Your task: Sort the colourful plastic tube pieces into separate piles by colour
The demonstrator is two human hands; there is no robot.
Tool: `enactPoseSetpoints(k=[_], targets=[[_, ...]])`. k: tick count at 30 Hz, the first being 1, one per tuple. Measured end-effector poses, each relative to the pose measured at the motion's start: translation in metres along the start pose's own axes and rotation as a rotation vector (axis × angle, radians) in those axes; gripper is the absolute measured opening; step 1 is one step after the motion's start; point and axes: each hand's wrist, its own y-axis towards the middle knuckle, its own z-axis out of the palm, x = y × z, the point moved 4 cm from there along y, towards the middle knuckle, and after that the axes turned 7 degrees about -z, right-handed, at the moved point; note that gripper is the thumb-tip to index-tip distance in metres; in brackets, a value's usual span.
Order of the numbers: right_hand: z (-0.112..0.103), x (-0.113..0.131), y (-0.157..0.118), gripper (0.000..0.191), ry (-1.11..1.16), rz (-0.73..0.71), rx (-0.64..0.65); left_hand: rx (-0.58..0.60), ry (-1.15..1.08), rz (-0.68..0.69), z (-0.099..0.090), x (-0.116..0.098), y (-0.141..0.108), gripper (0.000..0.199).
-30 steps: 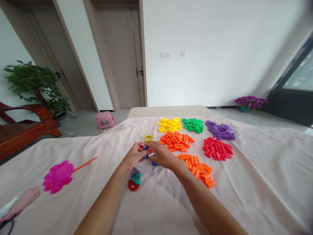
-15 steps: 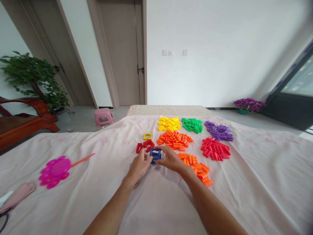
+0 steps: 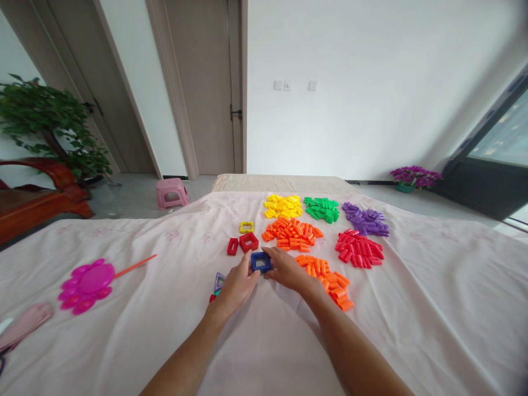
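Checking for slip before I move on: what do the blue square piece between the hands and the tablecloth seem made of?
Blue square piece: probably plastic, smooth and slightly glossy; its coloured rim looks crisp-edged, with light glints.
Tablecloth: woven fabric, most likely, with a matte finish; it drapes in soft creases. Fibre type can't be told.

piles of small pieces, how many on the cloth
6: yellow pile, green pile and purple pile along the back, left to right; upper orange pile and red pile in front of them; lower orange pile nearest, perhaps partly hidden by the right hand.
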Motion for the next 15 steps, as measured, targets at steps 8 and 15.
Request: enactPoseSetpoints(k=[8, 15], targets=[[0.005, -0.001, 0.003, 0.071, 0.046, 0.027, -0.019, -0.057, 0.104, 0.162, 0.010, -0.012, -0.006, 0.062], [-0.002, 0.016, -0.004, 0.068, -0.139, 0.223, 0.045, -0.048, 0.219, 0.260, 0.014, -0.005, 0.001, 0.063]])
